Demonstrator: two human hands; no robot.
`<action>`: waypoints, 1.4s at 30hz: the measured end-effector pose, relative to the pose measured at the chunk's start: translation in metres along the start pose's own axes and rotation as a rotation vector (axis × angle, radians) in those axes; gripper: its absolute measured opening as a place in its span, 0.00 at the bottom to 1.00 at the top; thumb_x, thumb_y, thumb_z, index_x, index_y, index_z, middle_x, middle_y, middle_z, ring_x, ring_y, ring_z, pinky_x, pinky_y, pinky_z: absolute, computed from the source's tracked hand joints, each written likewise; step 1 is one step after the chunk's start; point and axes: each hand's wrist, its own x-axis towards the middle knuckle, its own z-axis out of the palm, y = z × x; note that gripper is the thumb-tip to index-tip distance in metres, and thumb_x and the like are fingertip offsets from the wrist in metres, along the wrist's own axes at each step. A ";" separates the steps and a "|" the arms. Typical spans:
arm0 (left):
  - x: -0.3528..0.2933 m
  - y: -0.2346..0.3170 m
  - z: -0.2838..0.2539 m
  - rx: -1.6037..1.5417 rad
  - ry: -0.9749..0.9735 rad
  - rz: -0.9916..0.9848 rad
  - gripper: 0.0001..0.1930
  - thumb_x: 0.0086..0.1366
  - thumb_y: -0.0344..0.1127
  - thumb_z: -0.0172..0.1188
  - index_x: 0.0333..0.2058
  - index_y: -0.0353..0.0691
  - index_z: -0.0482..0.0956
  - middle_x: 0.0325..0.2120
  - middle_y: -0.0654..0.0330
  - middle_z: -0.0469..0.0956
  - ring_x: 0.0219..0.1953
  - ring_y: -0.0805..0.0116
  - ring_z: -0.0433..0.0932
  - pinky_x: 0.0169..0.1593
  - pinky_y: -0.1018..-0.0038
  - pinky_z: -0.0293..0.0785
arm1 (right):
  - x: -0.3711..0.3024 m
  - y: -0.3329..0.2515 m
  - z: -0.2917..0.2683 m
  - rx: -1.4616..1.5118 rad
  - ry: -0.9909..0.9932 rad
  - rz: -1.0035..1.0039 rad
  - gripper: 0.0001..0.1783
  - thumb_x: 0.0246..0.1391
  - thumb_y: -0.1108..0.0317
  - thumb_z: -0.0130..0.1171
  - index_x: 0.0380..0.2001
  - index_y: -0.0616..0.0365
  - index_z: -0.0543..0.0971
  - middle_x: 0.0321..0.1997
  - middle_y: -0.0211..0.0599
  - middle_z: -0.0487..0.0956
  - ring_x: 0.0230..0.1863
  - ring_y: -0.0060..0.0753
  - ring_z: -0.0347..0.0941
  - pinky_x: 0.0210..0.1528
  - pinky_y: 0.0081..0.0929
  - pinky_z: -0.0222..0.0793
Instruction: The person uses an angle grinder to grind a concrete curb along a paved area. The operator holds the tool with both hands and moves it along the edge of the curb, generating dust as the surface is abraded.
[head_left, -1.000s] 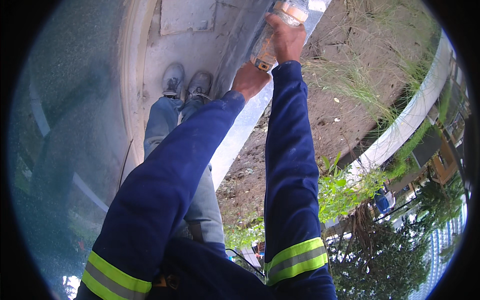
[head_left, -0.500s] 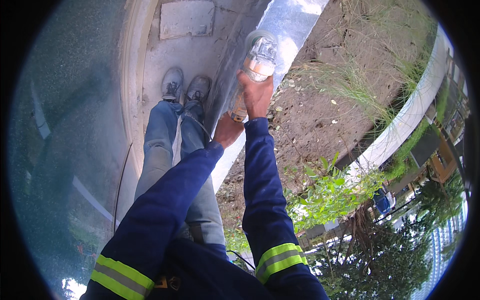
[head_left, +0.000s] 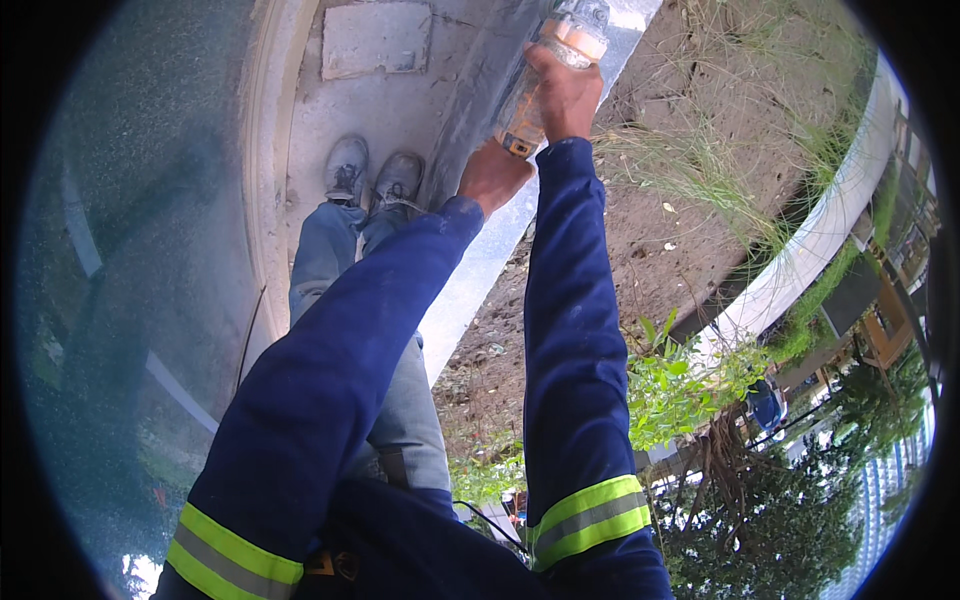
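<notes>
Both my hands grip a dusty orange-and-grey angle grinder (head_left: 573,42) over the far end of a pale, smooth-topped low wall (head_left: 468,310). My left hand (head_left: 495,176) is closed around the rear of its body, nearest me. Farther forward, my right hand (head_left: 568,100) wraps the body just behind the gear head. The head reaches the top edge of the picture, and its disc is cut off from sight. Whether the disc touches the wall cannot be told.
On the left rises a large glass pane (head_left: 140,260) with a pale frame. My dusty shoes (head_left: 398,178) stand on the concrete strip between glass and wall, near a square cover (head_left: 376,40). Right of the wall lie a soil bed (head_left: 670,190), grass tufts (head_left: 700,150) and a leafy shrub (head_left: 665,395).
Both hands have pushed the angle grinder farther away and slightly right along the wall, arms stretching out. Its disc has left the picture at the top. My feet have stayed put.
</notes>
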 end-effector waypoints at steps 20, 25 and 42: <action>-0.127 -0.170 0.037 -0.117 0.052 -0.152 0.33 0.57 0.49 0.78 0.53 0.30 0.81 0.44 0.39 0.89 0.52 0.39 0.88 0.53 0.51 0.83 | -0.197 0.051 -0.019 -0.116 0.018 0.290 0.44 0.47 0.52 0.81 0.57 0.74 0.75 0.49 0.64 0.88 0.50 0.59 0.88 0.57 0.46 0.80; -0.115 -0.156 0.035 -0.114 -0.010 -0.170 0.39 0.59 0.54 0.79 0.59 0.31 0.76 0.43 0.38 0.89 0.50 0.42 0.89 0.50 0.52 0.84 | -0.184 0.057 -0.020 -0.108 0.048 0.279 0.44 0.46 0.50 0.80 0.57 0.73 0.75 0.49 0.65 0.88 0.51 0.61 0.88 0.55 0.48 0.81; -0.305 -0.175 -0.191 0.837 0.059 -0.357 0.59 0.56 0.52 0.81 0.79 0.41 0.54 0.66 0.33 0.67 0.63 0.26 0.76 0.64 0.42 0.75 | -0.173 0.073 -0.047 -0.015 0.103 0.228 0.39 0.48 0.57 0.82 0.57 0.71 0.79 0.50 0.47 0.88 0.47 0.38 0.86 0.53 0.35 0.80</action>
